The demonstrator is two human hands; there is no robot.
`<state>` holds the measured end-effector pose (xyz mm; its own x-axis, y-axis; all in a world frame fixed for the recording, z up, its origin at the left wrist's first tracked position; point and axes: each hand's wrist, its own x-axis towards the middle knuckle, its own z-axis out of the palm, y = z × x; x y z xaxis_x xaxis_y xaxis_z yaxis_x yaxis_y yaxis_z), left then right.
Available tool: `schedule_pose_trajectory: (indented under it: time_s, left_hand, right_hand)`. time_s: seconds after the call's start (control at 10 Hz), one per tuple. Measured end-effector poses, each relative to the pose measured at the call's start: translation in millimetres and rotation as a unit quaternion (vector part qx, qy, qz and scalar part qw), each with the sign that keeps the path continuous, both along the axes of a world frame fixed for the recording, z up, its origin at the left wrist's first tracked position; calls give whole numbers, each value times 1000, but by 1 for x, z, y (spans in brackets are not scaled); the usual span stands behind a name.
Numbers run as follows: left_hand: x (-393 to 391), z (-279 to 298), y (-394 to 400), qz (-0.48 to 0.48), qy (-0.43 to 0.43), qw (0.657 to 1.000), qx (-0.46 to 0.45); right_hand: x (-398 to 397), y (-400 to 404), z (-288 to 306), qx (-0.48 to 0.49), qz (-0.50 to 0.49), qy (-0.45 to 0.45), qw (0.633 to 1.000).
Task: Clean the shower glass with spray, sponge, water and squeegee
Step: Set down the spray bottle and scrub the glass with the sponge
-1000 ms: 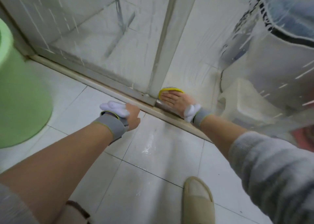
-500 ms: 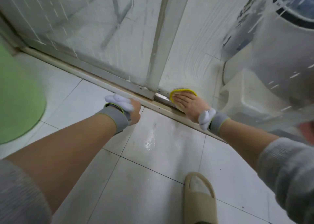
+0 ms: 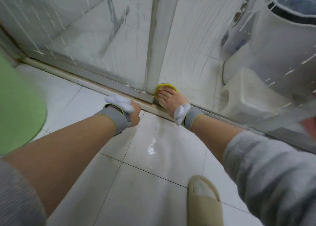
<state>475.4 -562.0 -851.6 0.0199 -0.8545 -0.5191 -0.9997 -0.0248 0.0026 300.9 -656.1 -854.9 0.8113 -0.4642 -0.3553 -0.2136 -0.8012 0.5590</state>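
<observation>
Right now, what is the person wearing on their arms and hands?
Both hands are bare, without gloves. The left hand and right hand each have a grey wrist band with a thin yellow-green edge, and a white rounded device sits on the back of each wrist. Grey knitted sleeves are pushed up, leaving the forearms uncovered.

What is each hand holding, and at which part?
Right hand presses flat on the yellow sponge's back. Left hand is curled; holding anything cannot be told.

Sponge against glass, right of post.
</observation>
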Motion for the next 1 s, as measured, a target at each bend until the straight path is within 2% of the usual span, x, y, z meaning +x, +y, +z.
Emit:
schedule_pose_trajectory:
  time_s: [0.1,0.2,0.3,0.4,0.5,0.6,0.7,0.8,0.9,1.0]
  left_hand:
    - [3,4,-4,-22,3,998,-56]
    - [10,-2,-1,-29,-23,999,21]
    - [13,-7,3,22,23,999,-19]
    - [14,-3,-4,27,16,999,-23]
    - [19,-9,-15,33,6,999,17]
    - [3,26,3,52,32,998,-25]
    - [8,23,-15,16,-10,1000,22]
    - [12,27,-19,8,-43,997,61]
    - [2,42,-12,8,39,999,-4]
    - [-1,70,-15,-1,44,994,-97]
  right_hand:
    - [-21,2,-10,-30,0,-36,999]
    - [-40,-4,-5,-61,-6,-45,997]
    - [-6,-3,-12,-5,28,29,999]
    - [3,-1,-12,-2,-28,67,997]
    - [-28,-8,-23,-59,11,-38,997]
    - [-6,-4,-1,-37,1,90,995]
    - [12,7,9,0,-5,51,999]
    - [-17,-2,34,7,-11,-29,999]
    - [-44,-7,78,-48,10,-136,990]
    - [-38,-10,93,-95,21,-211,973]
